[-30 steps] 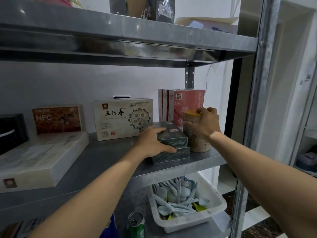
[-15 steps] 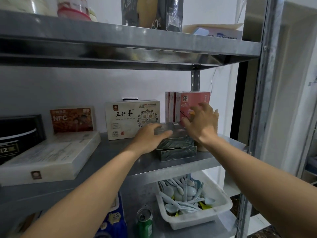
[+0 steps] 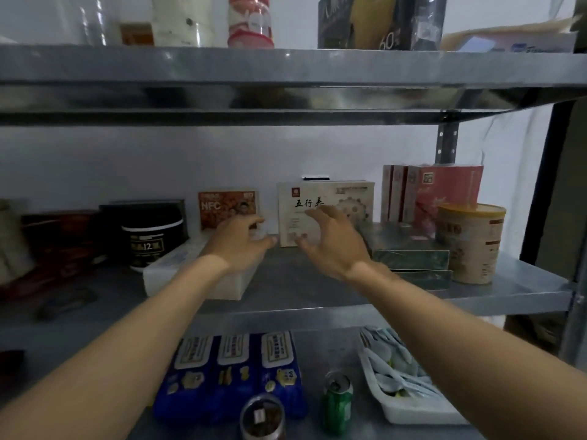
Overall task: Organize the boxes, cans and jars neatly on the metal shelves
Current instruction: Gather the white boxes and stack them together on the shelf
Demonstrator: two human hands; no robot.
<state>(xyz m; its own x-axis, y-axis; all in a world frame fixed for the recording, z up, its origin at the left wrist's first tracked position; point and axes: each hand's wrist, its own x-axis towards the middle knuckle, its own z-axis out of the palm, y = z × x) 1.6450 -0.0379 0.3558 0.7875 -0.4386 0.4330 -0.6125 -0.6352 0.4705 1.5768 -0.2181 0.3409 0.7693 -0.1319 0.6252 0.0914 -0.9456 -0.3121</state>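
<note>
Shifted left since the earlier frames: left hand [image 3: 241,246] off the stack of green boxes [image 3: 413,260], right hand [image 3: 333,249] off the tan can [image 3: 470,242]. Now raised in front of the cream box [image 3: 336,198], fingers [image 3: 319,212] of both spread wide and loosely curved, gripping nothing. Cannot tell through the blur whether touching the box.

Just behind the fingers, that cream box — flat cardboard, standing on its long edge, long axis left to right, printed face forward, on the middle shelf [image 3: 301,290] of dull grey sheet metal.

Right of the right fingers, the green boxes — thin, glossy, rectangular, lying flat, long axis along the shelf front. Just beyond them, the can: an upright cylinder with a yellow lid. Behind both, red boxes [image 3: 444,192] standing upright.

Left of the left fingers, an orange carton [image 3: 227,206] upright against the wall. Below the left wrist, a flat white box [image 3: 178,271] lying down.
</note>
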